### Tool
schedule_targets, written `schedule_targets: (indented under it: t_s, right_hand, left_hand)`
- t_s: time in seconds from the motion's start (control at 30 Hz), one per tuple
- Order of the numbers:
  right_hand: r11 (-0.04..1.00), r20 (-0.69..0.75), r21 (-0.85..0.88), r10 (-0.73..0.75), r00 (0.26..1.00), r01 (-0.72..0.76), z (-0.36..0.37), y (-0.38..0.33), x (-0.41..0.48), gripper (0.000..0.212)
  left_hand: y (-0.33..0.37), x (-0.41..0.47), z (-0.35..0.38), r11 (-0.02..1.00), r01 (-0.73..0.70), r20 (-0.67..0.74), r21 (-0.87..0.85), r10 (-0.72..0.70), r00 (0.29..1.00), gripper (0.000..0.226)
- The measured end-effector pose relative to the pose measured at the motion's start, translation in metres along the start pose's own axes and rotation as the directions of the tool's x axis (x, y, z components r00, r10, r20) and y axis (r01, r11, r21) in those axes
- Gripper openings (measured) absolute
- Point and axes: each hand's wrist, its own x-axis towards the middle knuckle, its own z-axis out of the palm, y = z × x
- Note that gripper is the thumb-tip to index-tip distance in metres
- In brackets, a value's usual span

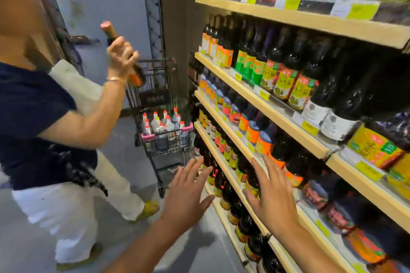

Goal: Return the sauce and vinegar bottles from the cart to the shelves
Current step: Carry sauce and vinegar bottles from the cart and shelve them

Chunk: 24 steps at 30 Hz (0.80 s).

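Head view. The left hand and right hand are both raised side by side with palms facing away, fingers straight and spread wide; neither holds anything. The right hand lies in front of the wooden edge of the shelves, which run from its wrist side away to the upper right; whether it touches the edge cannot be told. Just beyond its fingertips stand dark shelf bottles with orange labels, and further rows of dark bottles with green, yellow and orange labels fill the tiers above and to the right of that hand. Beyond the fingertips of the left hand, and apart from them, stands the black wire cart, close against the shelf end. Its basket holds a pink crate packed with upright cart bottles bearing red caps. Well to the left of the left hand stands a second person in a dark top and white trousers, whose raised hand grips a tilted dark bottle with a pink cap, higher than both open hands.
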Motion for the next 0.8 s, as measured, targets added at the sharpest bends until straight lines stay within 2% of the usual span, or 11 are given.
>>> schedule_targets:
  t_s: [0.17,0.5,0.8]
  right_hand:
    - [1.0,0.032,0.023,-0.001,0.999,0.0,0.034,0.016,0.062,0.083]
    - [0.982,0.123,0.149,-0.137,0.983,0.118,0.106,0.006,0.19,0.081]
    - [0.966,0.159,0.192,-0.206,0.965,0.175,0.19,-0.047,0.313,0.076]
  left_hand:
    - [-0.015,0.053,0.021,0.998,0.067,0.025,-0.009,-0.066,0.997,0.072]
    - [-0.081,0.132,0.038,0.95,0.313,-0.005,0.012,-0.313,0.95,0.074]
    - [-0.21,0.202,0.039,0.918,0.397,-0.034,-0.012,-0.397,0.917,0.074]
